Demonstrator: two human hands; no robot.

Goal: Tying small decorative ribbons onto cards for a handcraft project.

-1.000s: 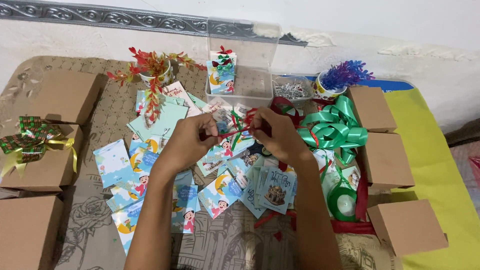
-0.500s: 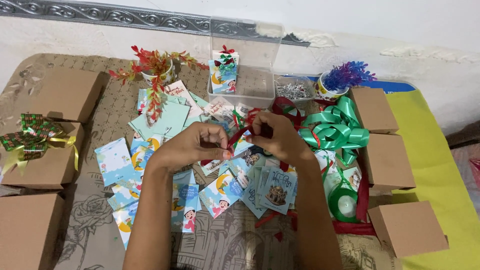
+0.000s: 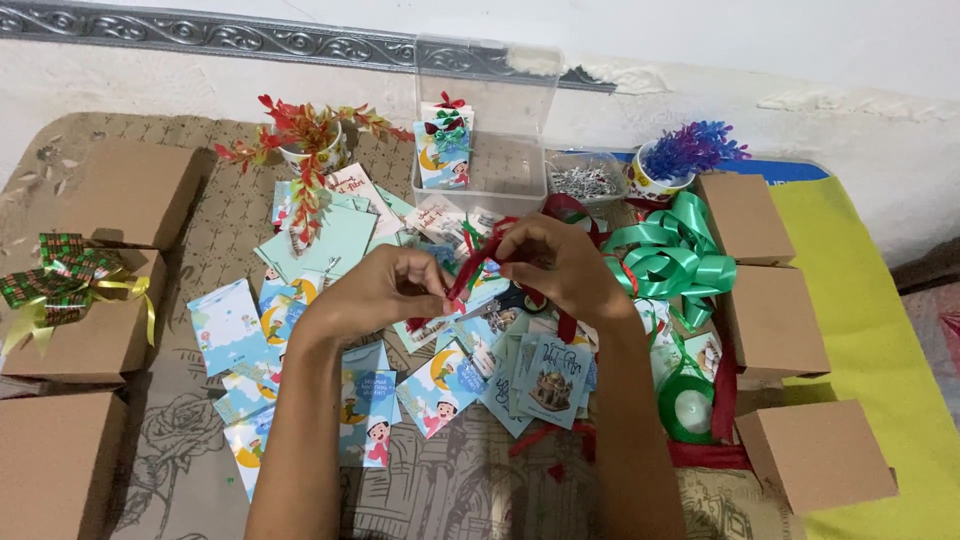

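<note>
My left hand point(image 3: 385, 290) and my right hand point(image 3: 555, 262) meet over the middle of the table, fingertips pinched together on a strip of red ribbon point(image 3: 470, 270) that runs between them. Below the hands lies a scatter of small illustrated cards point(image 3: 440, 385) in blue and teal. A pile of looped green ribbon point(image 3: 670, 255) lies just right of my right hand, and a green ribbon roll point(image 3: 686, 405) lies near my right forearm. More red ribbon trails under the cards.
Brown cardboard boxes point(image 3: 770, 318) line the right side and the left side point(image 3: 135, 192); one left box point(image 3: 75, 315) carries a green and gold bow. A clear plastic box point(image 3: 482, 150) with a decorated card stands at the back, beside two cups with plastic plants point(image 3: 305, 135).
Both hands have stayed over the cards, working the red ribbon; the fingers have shifted slightly and the ribbon now stands more upright between them.
</note>
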